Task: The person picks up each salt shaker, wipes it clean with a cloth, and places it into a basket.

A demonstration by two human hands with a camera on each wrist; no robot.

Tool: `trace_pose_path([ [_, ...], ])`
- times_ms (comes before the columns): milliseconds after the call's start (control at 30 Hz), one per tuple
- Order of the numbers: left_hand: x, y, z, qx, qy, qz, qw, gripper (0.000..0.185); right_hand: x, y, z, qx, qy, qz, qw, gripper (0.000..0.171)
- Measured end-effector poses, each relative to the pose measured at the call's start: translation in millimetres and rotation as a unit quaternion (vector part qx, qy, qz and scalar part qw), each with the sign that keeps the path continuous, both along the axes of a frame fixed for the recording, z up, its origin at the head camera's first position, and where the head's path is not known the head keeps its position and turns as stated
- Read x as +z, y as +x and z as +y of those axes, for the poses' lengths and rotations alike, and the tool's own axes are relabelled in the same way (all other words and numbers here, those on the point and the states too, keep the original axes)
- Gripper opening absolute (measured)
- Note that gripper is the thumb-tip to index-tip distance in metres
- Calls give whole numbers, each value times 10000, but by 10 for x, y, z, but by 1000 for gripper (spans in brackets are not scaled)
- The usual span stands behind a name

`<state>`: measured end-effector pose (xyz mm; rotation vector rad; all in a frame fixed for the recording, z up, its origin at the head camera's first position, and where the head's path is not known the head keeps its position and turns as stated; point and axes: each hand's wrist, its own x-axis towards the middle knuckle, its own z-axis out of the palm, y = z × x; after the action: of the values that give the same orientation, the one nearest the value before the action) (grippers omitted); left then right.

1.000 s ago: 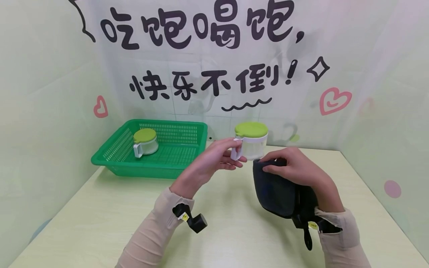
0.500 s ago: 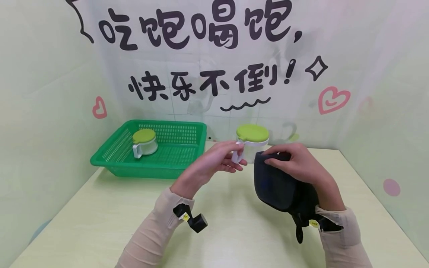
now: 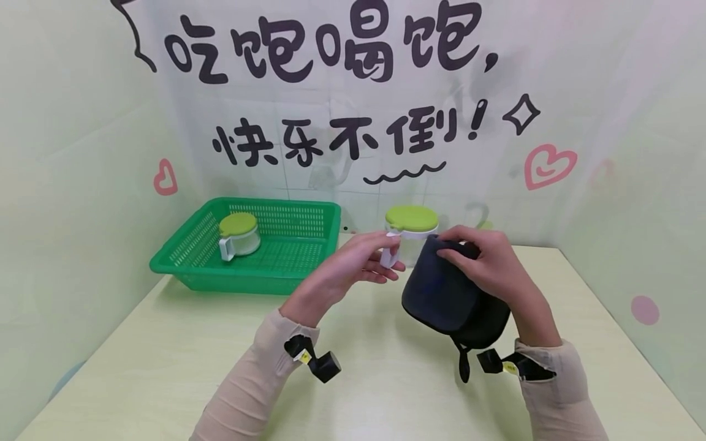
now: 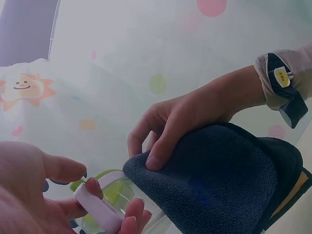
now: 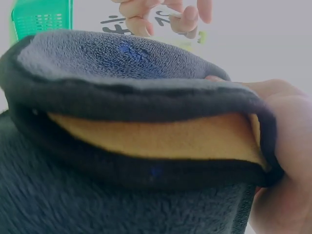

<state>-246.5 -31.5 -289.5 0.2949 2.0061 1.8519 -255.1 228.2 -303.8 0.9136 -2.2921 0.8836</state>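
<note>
My left hand [image 3: 350, 260] grips the white handle [image 4: 100, 209] of a clear seasoning jar [image 3: 412, 219] with a lime-green lid. Fingers and thumb are around the handle, and the jar is upright above the table. My right hand [image 3: 488, 260] pinches the top edge of a folded dark blue-grey cleaning cloth [image 3: 441, 294] between thumb and fingers. The cloth hangs down beside the jar and hides its lower right side in the head view. In the right wrist view, the plush cloth [image 5: 136, 53] shows black edging and a tan inner face. A black loop [image 3: 463, 365] dangles from it.
At the back left stands a green plastic basket [image 3: 248, 282] with slotted walls. Inside it, a second lime-lidded jar [image 3: 239, 237] sits upright with its handle toward the front. The pale table [image 3: 165, 367] meets a printed back curtain [image 3: 331, 165] behind the jar.
My right hand has risen slightly, and the cloth has swung left, covering more of the jar's lower side. The held jar has dipped a little. My left hand has hardly moved.
</note>
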Motion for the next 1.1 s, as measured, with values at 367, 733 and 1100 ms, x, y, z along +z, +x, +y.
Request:
trace_pose_path([
  [367,13,12,-10,-16,38,26,10000,25,-7,-31,58,-324,560,341,9973,20],
  [733,14,30,-7,18,17,65,10000,24,-38,5,-17,-951,376,311,9943,16],
  [1100,6,29,-22,93,-59,51,9999,27,-32,66,-141,-581,279,408,9971,20],
])
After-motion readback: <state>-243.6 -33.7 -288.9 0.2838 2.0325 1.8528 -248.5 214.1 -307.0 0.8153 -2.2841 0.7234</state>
